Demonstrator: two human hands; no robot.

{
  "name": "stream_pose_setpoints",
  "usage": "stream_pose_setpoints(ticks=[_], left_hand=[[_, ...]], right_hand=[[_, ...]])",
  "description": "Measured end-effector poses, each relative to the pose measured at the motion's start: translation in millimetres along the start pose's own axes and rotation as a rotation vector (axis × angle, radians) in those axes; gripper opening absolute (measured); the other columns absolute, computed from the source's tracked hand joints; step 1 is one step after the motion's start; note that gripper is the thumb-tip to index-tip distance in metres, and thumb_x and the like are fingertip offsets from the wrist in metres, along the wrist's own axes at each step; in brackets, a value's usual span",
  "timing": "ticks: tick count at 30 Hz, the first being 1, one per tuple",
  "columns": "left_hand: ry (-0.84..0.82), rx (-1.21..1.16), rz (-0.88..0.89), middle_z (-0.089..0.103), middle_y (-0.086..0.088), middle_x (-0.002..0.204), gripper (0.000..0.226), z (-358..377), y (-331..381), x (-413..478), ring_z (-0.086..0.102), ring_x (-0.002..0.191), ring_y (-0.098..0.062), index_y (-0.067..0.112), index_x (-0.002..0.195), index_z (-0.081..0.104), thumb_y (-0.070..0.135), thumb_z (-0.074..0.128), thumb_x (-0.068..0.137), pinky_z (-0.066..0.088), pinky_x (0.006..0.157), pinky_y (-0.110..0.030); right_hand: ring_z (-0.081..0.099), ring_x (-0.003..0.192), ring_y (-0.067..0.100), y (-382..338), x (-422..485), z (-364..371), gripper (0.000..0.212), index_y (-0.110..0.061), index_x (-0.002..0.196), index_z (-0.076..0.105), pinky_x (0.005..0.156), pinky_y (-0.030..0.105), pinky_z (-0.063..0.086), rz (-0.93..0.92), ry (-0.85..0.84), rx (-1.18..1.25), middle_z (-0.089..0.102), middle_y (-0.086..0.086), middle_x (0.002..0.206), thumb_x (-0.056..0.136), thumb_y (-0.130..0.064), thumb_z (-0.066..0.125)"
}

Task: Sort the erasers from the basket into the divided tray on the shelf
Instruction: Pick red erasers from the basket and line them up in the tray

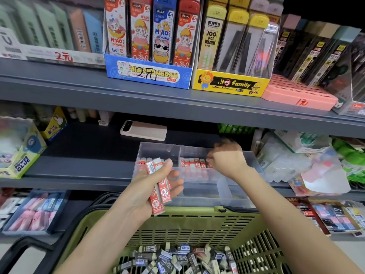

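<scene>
Gripping a small bundle of red erasers [164,191], our left hand [138,192] hangs above the far rim of the basket [197,213], thumb pressed over the top of the bundle and fingers curled beneath it; the bundle is tilted, and in our view its upper ends overlap the front left corner of the tray [205,200]. Our right hand [227,158] reaches into the tray from the right, knuckles up and fingers curled down over the back middle compartment; the fingertips are blurred and turned away from us, so we cannot tell whether they pinch an eraser or only touch the row. That row of red erasers [194,165] stands side by side in the compartment, just left of the fingers; the back left compartment holds a group of red and white erasers [144,162], partly hidden by the bundle. The tray is clear plastic, split by inner walls, and sits at the front edge of the middle shelf [83,167]; behind it lies a phone [143,130], camera side up. Below us the green basket holds a loose pile of erasers [177,258] in black, blue, white and a few red sleeves. Well to the left of the tray stands a glue box [21,161]; on the upper shelf [59,82] a blue box [148,75] and a yellow box [229,84] stand side by side.
</scene>
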State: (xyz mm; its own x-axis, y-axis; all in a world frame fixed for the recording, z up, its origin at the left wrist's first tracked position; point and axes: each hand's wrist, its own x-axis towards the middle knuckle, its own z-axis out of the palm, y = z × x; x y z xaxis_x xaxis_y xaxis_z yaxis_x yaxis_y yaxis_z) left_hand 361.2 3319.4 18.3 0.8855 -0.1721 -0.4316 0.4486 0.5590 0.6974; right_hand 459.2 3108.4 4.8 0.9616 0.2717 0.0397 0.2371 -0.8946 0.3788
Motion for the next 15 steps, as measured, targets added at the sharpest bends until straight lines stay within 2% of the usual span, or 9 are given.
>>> stream_pose_setpoints(ticks=[2, 4, 5, 7, 9, 11, 12, 15], left_hand=[[-0.014, -0.069, -0.020, 0.073, -0.020, 0.088, 0.054, 2.1, -0.7, 0.8, 0.073, 0.076, -0.031, -0.001, 0.105, 0.062, 0.022, 0.076, 0.058, 0.057, 0.052, -0.035], [-0.025, -0.144, -0.025, 0.073, -0.021, 0.089, 0.050, 4.3, -1.8, 2.5, 0.072, 0.081, -0.033, 0.001, 0.102, 0.060, 0.020, 0.075, 0.058, 0.059, 0.057, -0.042], [-0.028, -0.180, -0.019, 0.073, -0.020, 0.089, 0.047, 5.1, -2.7, 3.7, 0.072, 0.082, -0.032, 0.002, 0.099, 0.060, 0.020, 0.074, 0.058, 0.060, 0.061, -0.046], [-0.032, -0.238, 0.001, 0.074, -0.018, 0.088, 0.039, 6.3, -4.3, 6.1, 0.072, 0.084, -0.030, 0.003, 0.096, 0.061, 0.020, 0.071, 0.062, 0.058, 0.070, -0.049], [-0.050, -0.266, 0.016, 0.074, -0.015, 0.086, 0.026, 7.6, -5.6, 6.3, 0.073, 0.082, -0.026, 0.004, 0.083, 0.071, 0.023, 0.068, 0.066, 0.058, 0.072, -0.046], [-0.086, -0.265, 0.012, 0.075, -0.012, 0.082, 0.021, 9.7, -7.2, 4.8, 0.073, 0.079, -0.023, 0.007, 0.062, 0.075, 0.026, 0.066, 0.066, 0.060, 0.068, -0.041], [-0.098, -0.260, 0.000, 0.075, -0.012, 0.083, 0.023, 10.8, -8.0, 3.8, 0.073, 0.079, -0.023, 0.008, 0.061, 0.075, 0.028, 0.067, 0.066, 0.060, 0.068, -0.040], [-0.074, -0.244, 0.001, 0.074, -0.015, 0.091, 0.030, 10.8, -10.4, 2.4, 0.073, 0.084, -0.024, 0.003, 0.078, 0.070, 0.029, 0.070, 0.064, 0.060, 0.067, -0.042]], right_hand=[[0.056, 0.102, 0.028, -3.7, -11.1, -8.8, 0.022, -0.017, 0.090, 0.072, 0.081, 0.029, 0.043, 0.019, 0.201, 0.019, 0.066, 0.005, 0.093, 0.090, -0.029, 0.053], [0.059, 0.090, 0.025, -9.2, -25.8, -22.4, 0.020, -0.018, 0.083, 0.072, 0.074, 0.028, 0.043, 0.086, 0.317, 0.213, 0.068, 0.002, 0.083, 0.088, -0.025, 0.054], [0.060, 0.086, 0.022, -14.0, -34.6, -28.9, 0.023, -0.022, 0.084, 0.072, 0.072, 0.028, 0.042, 0.108, 0.308, 0.401, 0.069, -0.001, 0.083, 0.091, -0.028, 0.051], [0.058, 0.068, 0.010, -29.6, -54.9, -45.7, 0.024, -0.030, 0.073, 0.068, 0.064, 0.027, 0.042, 0.093, 0.219, 0.862, 0.068, -0.006, 0.070, 0.091, -0.036, 0.053], [0.052, 0.055, 0.002, -50.7, -75.2, -63.9, 0.022, -0.036, 0.063, 0.062, 0.055, 0.016, 0.040, 0.028, 0.146, 1.201, 0.063, -0.011, 0.059, 0.085, -0.040, 0.061], [0.051, 0.054, -0.002, -68.5, -87.4, -71.8, 0.016, -0.034, 0.066, 0.061, 0.054, 0.013, 0.041, 0.017, 0.074, 1.322, 0.060, -0.013, 0.057, 0.076, -0.042, 0.071], [0.051, 0.054, -0.003, -74.4, -90.4, -72.7, 0.017, -0.033, 0.069, 0.059, 0.054, 0.013, 0.042, 0.037, 0.065, 1.333, 0.059, -0.014, 0.056, 0.072, -0.042, 0.074], [0.051, 0.052, -0.003, -81.5, -92.3, -76.3, 0.020, -0.030, 0.074, 0.057, 0.052, 0.012, 0.041, 0.092, 0.071, 1.373, 0.055, -0.010, 0.054, 0.073, -0.035, 0.076]])
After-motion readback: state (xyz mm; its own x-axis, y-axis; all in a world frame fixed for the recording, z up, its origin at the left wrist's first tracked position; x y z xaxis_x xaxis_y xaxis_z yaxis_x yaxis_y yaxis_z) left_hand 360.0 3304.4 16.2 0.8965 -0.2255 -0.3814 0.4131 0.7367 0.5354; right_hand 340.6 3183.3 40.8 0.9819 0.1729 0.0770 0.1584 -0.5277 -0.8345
